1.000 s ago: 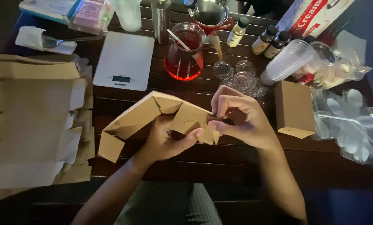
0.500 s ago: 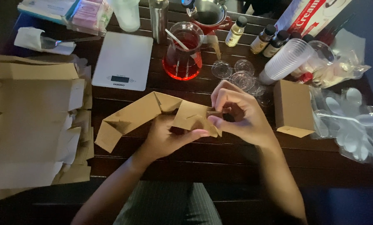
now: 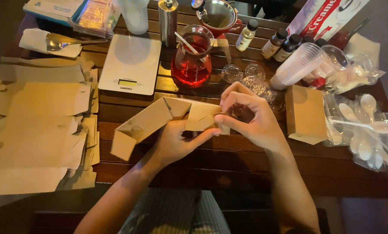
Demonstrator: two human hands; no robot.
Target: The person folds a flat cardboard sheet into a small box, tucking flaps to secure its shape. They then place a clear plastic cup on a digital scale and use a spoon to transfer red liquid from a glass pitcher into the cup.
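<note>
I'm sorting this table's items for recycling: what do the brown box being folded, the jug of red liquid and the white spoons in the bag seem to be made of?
The brown folded box, held by the left hand and right hand, looks like matte kraft cardboard: it creases sharply. The round jug of red liquid seems clear glass, glossy and see-through. The white spoons look like smooth plastic, probably disposable.

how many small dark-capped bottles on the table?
3. One clear bottle stands right of the red pot; two darker bottles stand side by side further right, beside the cup stack. More may be hidden behind clutter.
</note>
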